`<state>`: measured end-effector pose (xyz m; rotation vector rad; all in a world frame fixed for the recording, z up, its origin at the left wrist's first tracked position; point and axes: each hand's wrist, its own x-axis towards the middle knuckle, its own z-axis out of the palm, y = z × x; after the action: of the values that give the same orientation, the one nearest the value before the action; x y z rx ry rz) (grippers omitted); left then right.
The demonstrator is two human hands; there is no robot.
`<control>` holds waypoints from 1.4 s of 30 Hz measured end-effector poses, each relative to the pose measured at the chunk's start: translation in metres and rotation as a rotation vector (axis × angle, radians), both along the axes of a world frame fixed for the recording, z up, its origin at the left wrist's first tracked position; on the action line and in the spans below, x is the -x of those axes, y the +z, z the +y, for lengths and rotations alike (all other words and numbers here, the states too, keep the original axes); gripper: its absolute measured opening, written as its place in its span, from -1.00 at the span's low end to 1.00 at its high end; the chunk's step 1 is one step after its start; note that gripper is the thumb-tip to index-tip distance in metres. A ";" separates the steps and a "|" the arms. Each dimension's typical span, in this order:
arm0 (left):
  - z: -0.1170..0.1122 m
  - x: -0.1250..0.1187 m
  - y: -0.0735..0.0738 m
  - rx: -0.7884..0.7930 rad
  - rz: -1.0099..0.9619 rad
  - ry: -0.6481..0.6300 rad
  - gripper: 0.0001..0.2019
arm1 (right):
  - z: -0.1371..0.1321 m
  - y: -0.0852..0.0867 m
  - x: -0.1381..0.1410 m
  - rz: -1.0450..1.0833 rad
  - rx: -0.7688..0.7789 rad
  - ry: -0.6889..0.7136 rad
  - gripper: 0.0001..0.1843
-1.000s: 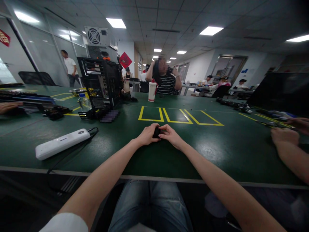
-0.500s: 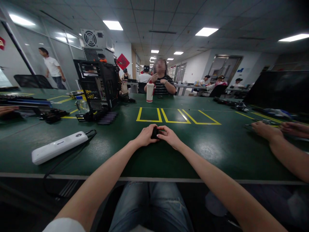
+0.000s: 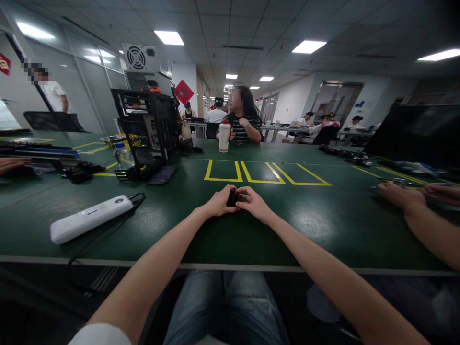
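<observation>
Both of my hands meet over the green table, a little in front of the yellow marked boxes. My left hand and my right hand have their fingers curled round a small black object held between them. Most of the object is hidden by the fingers, so I cannot make out what it is. My forearms stretch out from the near table edge, above my jeans.
A white power strip with a black cable lies at the left. Behind it stands an open black computer case. A white cup sits before a seated person opposite. Another person's hands rest at the right.
My hands stay together on the black object with only slight shifts. The person opposite lowered their arms, the one at the far left walked leftward, and the co-worker's hands at the right moved away.
</observation>
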<state>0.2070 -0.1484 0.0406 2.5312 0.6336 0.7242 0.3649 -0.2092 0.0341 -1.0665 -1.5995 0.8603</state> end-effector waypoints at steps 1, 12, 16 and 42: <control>0.001 0.000 0.000 0.025 -0.002 -0.009 -0.41 | 0.000 0.000 0.000 -0.024 0.000 -0.008 -0.62; 0.006 0.002 0.000 0.230 0.098 0.019 -0.37 | 0.003 -0.011 -0.014 -0.198 0.020 -0.128 -0.72; 0.005 0.002 0.001 0.223 0.113 0.046 -0.40 | 0.003 -0.013 -0.019 -0.429 -0.004 -0.232 -0.62; -0.053 -0.001 0.041 -0.280 0.410 -0.281 -0.44 | -0.053 0.034 -0.013 -0.445 0.143 0.055 -0.19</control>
<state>0.2081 -0.2012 0.0813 2.9781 0.3018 0.2039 0.3774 -0.2626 0.0686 -1.3920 -1.9626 0.8204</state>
